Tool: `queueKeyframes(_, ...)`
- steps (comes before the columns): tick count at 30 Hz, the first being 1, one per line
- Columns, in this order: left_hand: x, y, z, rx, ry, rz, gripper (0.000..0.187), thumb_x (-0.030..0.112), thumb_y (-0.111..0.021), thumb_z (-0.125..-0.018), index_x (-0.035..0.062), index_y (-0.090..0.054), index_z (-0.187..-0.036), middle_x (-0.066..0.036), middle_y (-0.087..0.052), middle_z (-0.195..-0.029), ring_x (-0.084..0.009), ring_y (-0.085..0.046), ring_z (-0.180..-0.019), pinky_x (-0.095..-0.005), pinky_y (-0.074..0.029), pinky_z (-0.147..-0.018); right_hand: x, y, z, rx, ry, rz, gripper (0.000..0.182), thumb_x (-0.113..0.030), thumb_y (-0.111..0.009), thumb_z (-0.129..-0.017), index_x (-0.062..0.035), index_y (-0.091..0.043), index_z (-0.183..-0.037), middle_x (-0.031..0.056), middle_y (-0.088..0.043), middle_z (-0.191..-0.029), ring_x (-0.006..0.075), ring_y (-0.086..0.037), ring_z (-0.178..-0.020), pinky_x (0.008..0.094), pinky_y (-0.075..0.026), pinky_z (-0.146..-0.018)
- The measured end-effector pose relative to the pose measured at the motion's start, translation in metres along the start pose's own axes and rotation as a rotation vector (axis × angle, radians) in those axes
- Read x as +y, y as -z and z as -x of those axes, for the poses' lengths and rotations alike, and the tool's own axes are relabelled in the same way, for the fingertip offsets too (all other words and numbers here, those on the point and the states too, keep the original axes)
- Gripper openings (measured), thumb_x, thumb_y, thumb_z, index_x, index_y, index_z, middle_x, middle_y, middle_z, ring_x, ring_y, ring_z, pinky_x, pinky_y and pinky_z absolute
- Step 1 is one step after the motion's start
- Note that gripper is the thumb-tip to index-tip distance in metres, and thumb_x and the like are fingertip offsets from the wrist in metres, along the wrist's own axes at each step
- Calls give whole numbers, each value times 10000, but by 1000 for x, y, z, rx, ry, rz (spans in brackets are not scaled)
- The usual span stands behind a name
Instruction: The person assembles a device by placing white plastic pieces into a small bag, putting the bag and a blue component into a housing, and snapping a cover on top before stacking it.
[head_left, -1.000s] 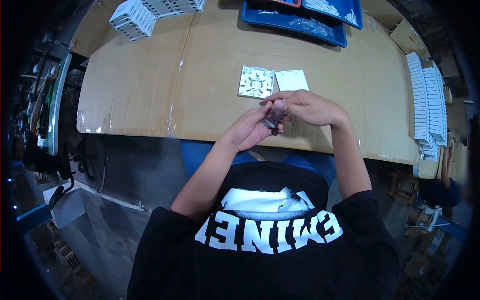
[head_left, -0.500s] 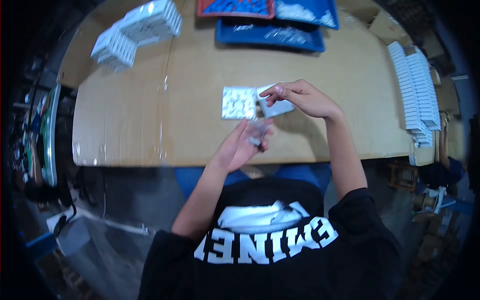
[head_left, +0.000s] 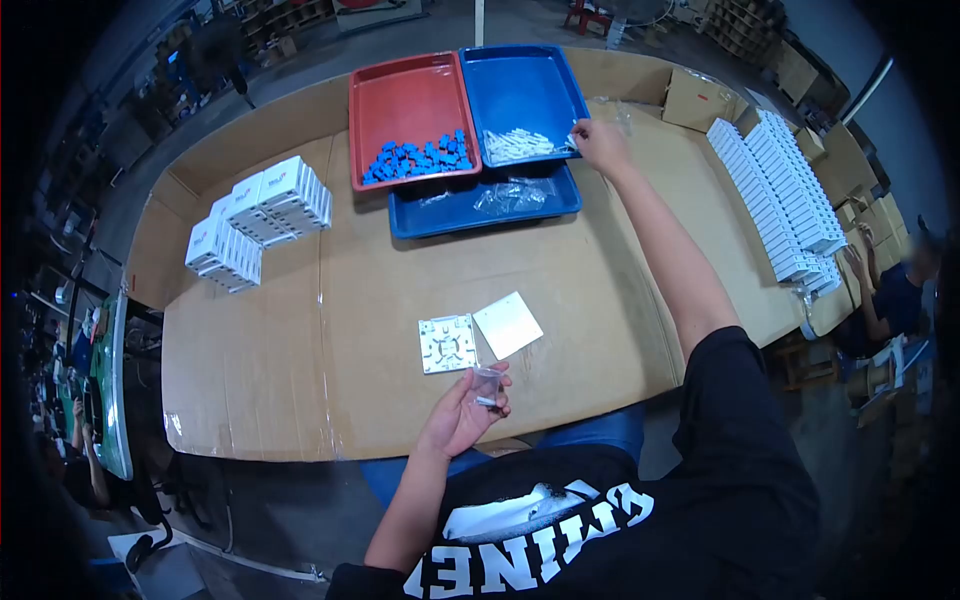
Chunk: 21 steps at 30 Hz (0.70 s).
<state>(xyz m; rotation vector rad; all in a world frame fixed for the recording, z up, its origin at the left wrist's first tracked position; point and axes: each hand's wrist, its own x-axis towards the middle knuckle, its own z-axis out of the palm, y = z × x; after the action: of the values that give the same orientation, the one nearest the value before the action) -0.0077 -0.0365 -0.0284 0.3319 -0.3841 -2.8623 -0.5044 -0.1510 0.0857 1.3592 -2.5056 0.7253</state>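
Observation:
A small clear plastic bag with a small pale piece at its bottom is held in my left hand, near the table's front edge. Just beyond it lie a white square tray-like part with molded clips and a flat white square cover. My right hand is stretched out to the right rim of the upper blue tray. Its fingers are pinched together close to small white parts; what they grip is too small to make out.
A red tray with blue pieces stands left of the blue one. A lower blue tray holds clear bags. White boxes are stacked at left, long rows of white units at right. A person sits beyond the right edge.
My right hand has moved from above the white cover out to the blue tray of white parts. My left hand still holds the bag. The view has tilted up, showing the trays fully.

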Motion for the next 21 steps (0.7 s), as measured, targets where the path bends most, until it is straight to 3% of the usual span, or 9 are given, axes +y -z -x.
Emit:
queueKeyframes(2, 0, -1, 1, 4, 6, 10, 590, 446, -414, -1110, -10, -481, -1478, -100, -634, -1196, -206, -600, -968, -387, -499, -937, 5, -12, -11, -141, 188, 132, 155, -160, -683, -872, -164, -790, -982, 83, -769, -1004, 292, -712, -980, 449, -489, -901)
queueKeyframes(5, 2, -7, 0, -6, 16, 38, 607, 459, -402, -1110, -9, -473, -1490, -103, -628, -1203, -209, -590, -969, -386, -491, -941, 11, -32, -26, -186, 253, 214, 142, -132, -677, -845, -164, -785, -932, 77, -763, -966, 285, -702, -988, 435, -453, -916)
queueKeyframes(9, 3, -7, 0, -11, 26, 45, 616, 465, -388, -1111, -9, -474, -1497, -110, -621, -1220, -214, -579, -973, -395, -475, -956, 3, -30, -32, -237, 246, 269, 124, -115, -665, -841, -153, -772, -890, 83, -747, -975, 288, -692, -1010, 450, -481, -893)
queueKeyframes(11, 3, -6, 0, -6, 33, 41, 617, 464, -391, -1110, -9, -475, -1497, -111, -620, -1223, -214, -579, -974, -396, -475, -956, 9, -32, -38, -242, 391, 331, 110, -107, -652, -846, -134, -754, -875, 105, -715, -968, 312, -679, -1016, 467, -509, -888)
queueKeyframes(17, 3, -5, -1, -4, 42, 45, 618, 463, -402, -1106, -13, -477, -1492, -114, -623, -1236, -222, -585, -976, -396, -480, -953, 7, -27, -35, -212, 478, 335, 110, -102, -633, -867, -88, -733, -910, 150, -680, -938, 370, -657, -1007, 480, -530, -889)
queueKeyframes(21, 5, -5, -2, -27, 40, 43, 606, 454, -418, -1103, -13, -482, -1484, -114, -631, -1240, -220, -590, -983, -394, -485, -948, 17, -39, -49, -131, 428, 293, 123, -121, -647, -888, -82, -752, -938, 127, -718, -1028, 306, -686, -995, 455, -539, -870)
